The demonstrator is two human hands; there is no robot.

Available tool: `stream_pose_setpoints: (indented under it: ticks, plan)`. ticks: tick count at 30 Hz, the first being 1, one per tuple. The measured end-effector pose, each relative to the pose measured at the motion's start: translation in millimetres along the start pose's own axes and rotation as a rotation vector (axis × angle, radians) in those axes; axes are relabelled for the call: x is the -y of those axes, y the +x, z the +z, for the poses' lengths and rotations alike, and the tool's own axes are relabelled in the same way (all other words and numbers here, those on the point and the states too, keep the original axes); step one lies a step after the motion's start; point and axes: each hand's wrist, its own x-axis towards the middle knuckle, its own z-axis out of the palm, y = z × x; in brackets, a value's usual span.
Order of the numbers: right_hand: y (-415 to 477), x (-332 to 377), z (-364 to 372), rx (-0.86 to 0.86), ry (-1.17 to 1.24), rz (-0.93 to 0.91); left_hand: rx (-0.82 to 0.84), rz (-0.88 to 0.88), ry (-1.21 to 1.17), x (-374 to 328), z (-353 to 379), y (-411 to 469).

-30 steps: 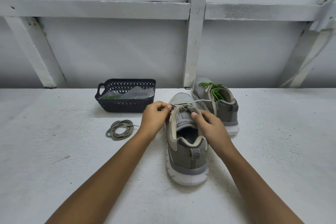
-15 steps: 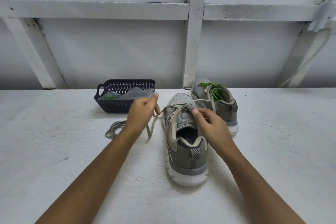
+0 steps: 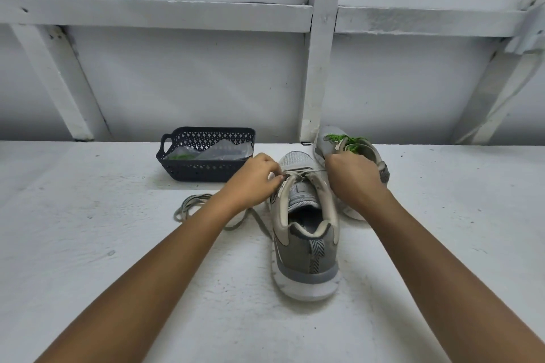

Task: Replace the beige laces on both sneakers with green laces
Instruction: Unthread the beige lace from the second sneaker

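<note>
I see the grey mesh-and-suede sneaker with a white sole (image 3: 305, 240) standing heel toward me on the white painted table (image 3: 88, 244), toe pointing at the white wooden-framed wall (image 3: 182, 82). My left hand (image 3: 255, 178) sits at the shoe's left eyelet row, thumb and fingers pinched together on the beige flat lace (image 3: 298, 174) where it crosses the upper near the toe. My right hand (image 3: 352, 178) is closed into a loose fist at the right eyelet row; the lace runs taut into it, though I cannot tell exactly how the fingers grip it, since the back of the hand hides them. A loose length of the same beige lace trails from under my left wrist down onto the table beside the shoe.

Just left of that, a removed beige lace lying in a loose coil (image 3: 191, 205) rests on the table, partly hidden by my left forearm. Behind my right hand stands the second grey sneaker (image 3: 331, 141), close to the wall's upright post, already threaded with bright green laces (image 3: 343, 141). Farther left, near the wall, sits a dark navy perforated plastic basket with a handle (image 3: 206, 169), holding a clear plastic bag (image 3: 215, 152) with something green showing inside.
</note>
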Motion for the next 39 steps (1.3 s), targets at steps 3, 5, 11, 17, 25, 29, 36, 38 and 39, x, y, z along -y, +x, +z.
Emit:
stream_pose_setpoints:
  ticks: [3, 5, 11, 17, 25, 29, 36, 38, 39]
  plan:
    - [0.6, -5.0, -5.0, -0.051, 0.095, 0.030, -0.082, -0.066, -0.178, -7.9, -7.1, -0.2]
    - [0.5, -10.3, -15.9, -0.087, 0.224, 0.041, -0.114, -0.108, -0.301, -16.9, -16.6, -1.1]
    - [-27.0, -12.0, -53.7, 0.120, 0.538, -0.182, -0.017, -0.026, -0.411, -41.3, -32.0, -27.4]
    - [-45.0, -14.5, -42.5, 0.231, 0.489, -0.240, 0.073, 0.008, -0.251, -33.6, -16.0, -52.9]
    - [7.9, -10.3, -13.5, 0.108, 0.549, -0.022, 0.168, -0.285, -0.468, -31.7, -0.9, -51.3]
    - [23.2, -3.7, -0.9, 0.243, 0.555, -0.018, 0.097, -0.324, -0.566, -32.7, 5.6, -57.6]
    - [32.8, -1.2, 2.5, 0.258, 0.504, -0.098, 0.009, -0.352, -0.655, -39.6, 9.8, -64.4]
    - [36.0, 0.4, 4.8, 0.241, 0.461, -0.083, 0.010, -0.353, -0.647, -39.4, 10.5, -64.9]
    - [37.6, 1.5, 5.7, 0.224, 0.464, -0.065, 0.012, -0.351, -0.643, -39.6, 10.7, -65.1]
